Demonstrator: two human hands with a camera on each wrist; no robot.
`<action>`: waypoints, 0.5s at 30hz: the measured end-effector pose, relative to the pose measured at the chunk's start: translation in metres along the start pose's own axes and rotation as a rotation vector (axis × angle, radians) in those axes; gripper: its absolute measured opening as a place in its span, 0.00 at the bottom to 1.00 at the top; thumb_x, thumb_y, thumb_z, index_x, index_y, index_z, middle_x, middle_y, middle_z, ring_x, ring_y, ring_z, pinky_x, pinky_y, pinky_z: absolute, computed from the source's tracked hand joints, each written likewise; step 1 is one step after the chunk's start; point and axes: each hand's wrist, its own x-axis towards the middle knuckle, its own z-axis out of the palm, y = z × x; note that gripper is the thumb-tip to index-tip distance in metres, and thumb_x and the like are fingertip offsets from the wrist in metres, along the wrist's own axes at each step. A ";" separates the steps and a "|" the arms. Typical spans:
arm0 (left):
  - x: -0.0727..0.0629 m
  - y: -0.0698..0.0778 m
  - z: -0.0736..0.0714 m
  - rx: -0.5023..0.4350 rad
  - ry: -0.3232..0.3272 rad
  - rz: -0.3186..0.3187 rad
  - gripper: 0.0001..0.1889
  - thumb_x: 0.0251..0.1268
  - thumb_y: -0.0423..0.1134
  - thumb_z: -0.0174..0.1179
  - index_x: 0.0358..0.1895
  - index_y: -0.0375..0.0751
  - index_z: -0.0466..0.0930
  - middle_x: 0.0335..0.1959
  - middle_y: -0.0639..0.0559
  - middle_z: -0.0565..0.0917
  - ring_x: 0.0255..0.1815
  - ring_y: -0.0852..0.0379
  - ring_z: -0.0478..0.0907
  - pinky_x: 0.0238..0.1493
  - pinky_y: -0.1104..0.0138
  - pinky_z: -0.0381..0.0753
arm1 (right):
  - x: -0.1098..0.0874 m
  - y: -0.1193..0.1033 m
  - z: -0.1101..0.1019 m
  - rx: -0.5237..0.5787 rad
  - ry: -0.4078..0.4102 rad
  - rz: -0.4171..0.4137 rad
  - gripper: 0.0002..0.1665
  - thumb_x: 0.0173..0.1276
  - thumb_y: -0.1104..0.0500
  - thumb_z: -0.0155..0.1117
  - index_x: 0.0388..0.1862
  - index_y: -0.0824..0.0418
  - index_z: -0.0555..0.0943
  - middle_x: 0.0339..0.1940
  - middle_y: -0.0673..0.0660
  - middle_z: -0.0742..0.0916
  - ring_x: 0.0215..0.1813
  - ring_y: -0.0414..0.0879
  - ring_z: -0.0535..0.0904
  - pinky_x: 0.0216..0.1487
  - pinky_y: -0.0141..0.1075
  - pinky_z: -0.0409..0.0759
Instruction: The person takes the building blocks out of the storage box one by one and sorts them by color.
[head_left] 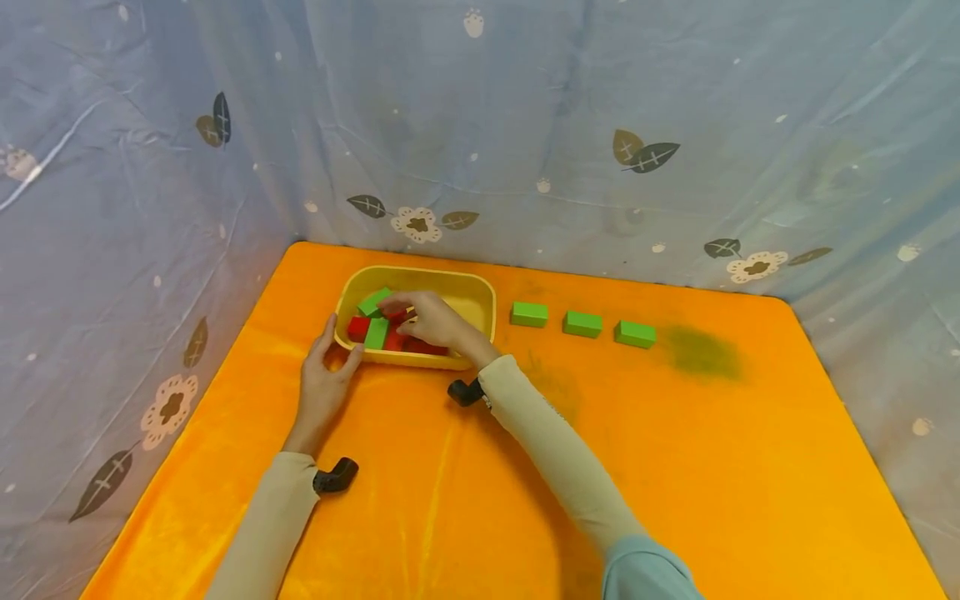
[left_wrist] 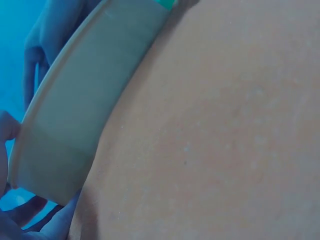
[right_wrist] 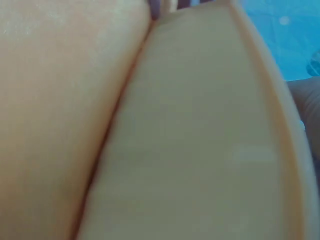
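Note:
A yellow plastic tub [head_left: 472, 292] holds red and green rectangular blocks. My left hand [head_left: 322, 387] rests at the tub's near left corner, fingers along the left side and thumb against the front wall. My right hand [head_left: 431, 321] reaches down inside, its fingers bent and parted over the blocks. Near its fingertips lie a tilted green block [head_left: 372, 302], an upright-looking green block [head_left: 377, 335] and a red block [head_left: 359, 328]. Another red block [head_left: 426, 347] is partly under the right hand. In the left wrist view, the tub's wall [left_wrist: 95, 90] hides its contents.
Three green blocks, the left [head_left: 529, 314], the middle [head_left: 582, 324] and the right [head_left: 635, 334], stand spaced in a row right of the tub. An orange cloth [head_left: 675, 467] covers the table. Patterned grey-blue curtains [head_left: 525, 100] close off the back and sides.

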 end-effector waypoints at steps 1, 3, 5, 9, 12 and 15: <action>0.000 0.000 0.000 0.001 -0.002 0.002 0.38 0.69 0.43 0.62 0.78 0.51 0.54 0.76 0.44 0.59 0.77 0.48 0.53 0.76 0.53 0.52 | 0.003 -0.001 0.003 -0.008 -0.009 0.000 0.27 0.64 0.76 0.63 0.63 0.68 0.77 0.57 0.61 0.84 0.59 0.51 0.79 0.59 0.37 0.78; 0.000 -0.001 -0.001 0.003 -0.007 0.004 0.37 0.69 0.44 0.61 0.78 0.51 0.53 0.76 0.44 0.58 0.77 0.47 0.52 0.76 0.52 0.52 | 0.009 -0.003 0.008 -0.051 -0.025 -0.011 0.28 0.63 0.76 0.63 0.63 0.67 0.77 0.59 0.60 0.83 0.59 0.50 0.79 0.59 0.35 0.77; 0.000 -0.002 0.000 0.003 -0.014 0.005 0.37 0.70 0.44 0.61 0.78 0.51 0.53 0.76 0.44 0.57 0.77 0.47 0.52 0.76 0.52 0.52 | 0.014 -0.004 0.012 -0.119 -0.040 -0.019 0.29 0.63 0.76 0.63 0.64 0.65 0.77 0.60 0.58 0.82 0.59 0.49 0.78 0.60 0.32 0.76; 0.000 -0.004 0.000 0.008 -0.019 0.001 0.37 0.70 0.45 0.60 0.78 0.51 0.52 0.76 0.44 0.57 0.77 0.47 0.52 0.75 0.51 0.53 | 0.022 -0.006 0.018 -0.272 -0.069 -0.031 0.30 0.62 0.76 0.64 0.64 0.64 0.77 0.62 0.56 0.81 0.62 0.47 0.75 0.65 0.29 0.70; 0.000 -0.004 0.000 0.006 -0.018 0.002 0.38 0.70 0.45 0.60 0.78 0.51 0.52 0.76 0.44 0.57 0.77 0.47 0.52 0.75 0.51 0.53 | 0.026 -0.006 0.021 -0.348 -0.100 -0.032 0.32 0.63 0.75 0.63 0.66 0.63 0.75 0.64 0.56 0.80 0.65 0.47 0.73 0.69 0.29 0.65; 0.001 -0.004 -0.001 0.010 -0.019 0.009 0.38 0.70 0.45 0.60 0.78 0.50 0.52 0.77 0.45 0.56 0.77 0.47 0.51 0.76 0.52 0.52 | 0.026 -0.005 0.023 -0.378 -0.118 -0.026 0.33 0.63 0.73 0.64 0.68 0.63 0.73 0.65 0.56 0.78 0.66 0.47 0.71 0.71 0.30 0.63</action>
